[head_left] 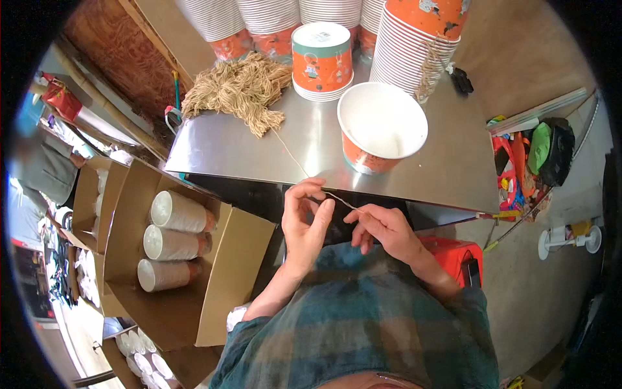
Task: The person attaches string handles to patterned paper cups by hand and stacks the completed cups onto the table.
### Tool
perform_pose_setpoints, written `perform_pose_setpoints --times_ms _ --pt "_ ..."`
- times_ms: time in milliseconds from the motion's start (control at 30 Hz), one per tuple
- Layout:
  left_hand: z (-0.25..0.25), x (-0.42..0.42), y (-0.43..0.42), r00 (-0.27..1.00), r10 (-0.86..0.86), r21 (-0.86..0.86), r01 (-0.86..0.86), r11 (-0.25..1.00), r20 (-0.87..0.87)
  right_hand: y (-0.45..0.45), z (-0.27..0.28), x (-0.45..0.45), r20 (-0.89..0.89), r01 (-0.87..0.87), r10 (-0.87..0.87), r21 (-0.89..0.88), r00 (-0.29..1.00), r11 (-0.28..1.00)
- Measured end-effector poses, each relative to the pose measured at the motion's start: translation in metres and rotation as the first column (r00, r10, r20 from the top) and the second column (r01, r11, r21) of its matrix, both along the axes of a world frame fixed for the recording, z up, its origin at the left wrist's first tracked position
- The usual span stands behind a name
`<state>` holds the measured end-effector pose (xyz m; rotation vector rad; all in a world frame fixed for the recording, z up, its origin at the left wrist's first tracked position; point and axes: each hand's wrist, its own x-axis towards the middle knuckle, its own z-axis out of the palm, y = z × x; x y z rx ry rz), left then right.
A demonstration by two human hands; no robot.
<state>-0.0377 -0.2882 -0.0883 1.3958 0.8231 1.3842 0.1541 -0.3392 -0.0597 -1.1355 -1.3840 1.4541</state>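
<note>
A thin strand of twine (291,155) runs from a tan twine heap (236,91) on the metal table down to my two hands. My left hand (306,223) holds it between thumb and fingers just off the table's front edge. To its right, my right hand (385,233) pinches the strand's other stretch. Beyond my hands, an open orange-and-white paper tub (382,123) stands upright. Behind it, upside-down tubs (322,61) form a short stack, and a tall leaning stack (414,55) has twine strands hanging on its side.
More wrapped cup stacks line the metal table's (227,146) back. An open cardboard box (246,259) at left holds wrapped cup stacks (175,211). Another person (45,168) is at far left. A red stool (447,256), colourful bags (525,162) and a white spool (570,240) are at right.
</note>
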Motion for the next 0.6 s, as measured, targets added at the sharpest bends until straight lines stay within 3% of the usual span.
perform_pose_setpoints --times_ms 100,167,267,367,500,533,600 --pt "0.010 -0.002 -0.004 0.980 -0.085 0.176 0.118 0.977 -0.182 0.005 0.006 0.000 -0.014 -0.044 0.044 -0.030 0.999 0.999" --pt "0.016 -0.002 -0.003 0.930 -0.278 0.048 0.298 0.953 -0.240 0.010 0.010 0.000 0.026 -0.121 0.121 -0.001 0.992 0.993" --pt "0.017 0.001 -0.001 0.902 -0.353 -0.090 0.341 0.936 -0.247 0.014 0.020 0.002 -0.006 -0.133 0.133 -0.052 0.991 0.990" --pt "0.023 -0.003 0.000 0.884 -0.372 -0.102 0.357 0.928 -0.282 0.017 0.021 0.007 0.002 -0.146 0.147 -0.082 0.989 0.986" --pt "0.026 -0.007 0.002 0.901 -0.265 -0.124 0.236 0.964 -0.344 0.019 0.019 0.013 -0.057 -0.024 0.021 -0.055 0.998 0.998" --pt "0.024 -0.007 0.005 0.902 -0.258 -0.120 0.230 0.966 -0.347 0.019 0.017 0.016 -0.036 0.022 -0.022 -0.009 0.999 1.000" --pt "0.019 -0.006 0.006 0.962 -0.266 -0.260 0.242 0.935 -0.062 0.019 0.009 0.018 -0.044 0.145 -0.142 0.072 0.989 0.987"
